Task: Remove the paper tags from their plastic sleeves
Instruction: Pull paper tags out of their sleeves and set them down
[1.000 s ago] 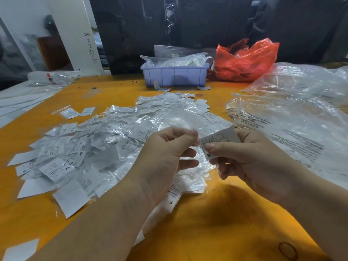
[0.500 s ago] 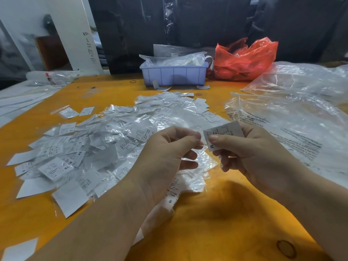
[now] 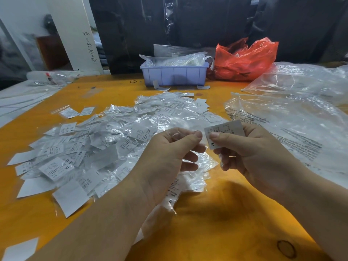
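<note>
— What have your fingers got hold of?

— My right hand [image 3: 258,157] pinches a paper tag [image 3: 225,131] between thumb and forefinger; the thumb lies across its printed face, and an "M" shows at the lower end. My left hand [image 3: 169,157] has thumb and forefinger pressed together just beside the tag's left edge. There seems to be a clear plastic sleeve [image 3: 202,143] caught in that pinch, but it is so transparent I cannot tell for sure. The other left fingers are loosely curled below.

— Are the two hands touching?

— Thumb tips are very near each other, with the tag's edge between them; I cannot tell whether they meet.

— And under your hands?

— A spread of sleeved tags [image 3: 105,147] and loose white ones on the orange table [image 3: 226,223], reaching from beneath my left wrist out to the left and away from me. Some show "XL", "XS", "S".

— Further out?

— To my right, a large clear plastic bag [image 3: 291,129] with black print, lying crumpled. At the far edge of the table stands a pale blue tray [image 3: 174,75] stuffed with plastic, and just right of it a red plastic bag [image 3: 244,61].
</note>
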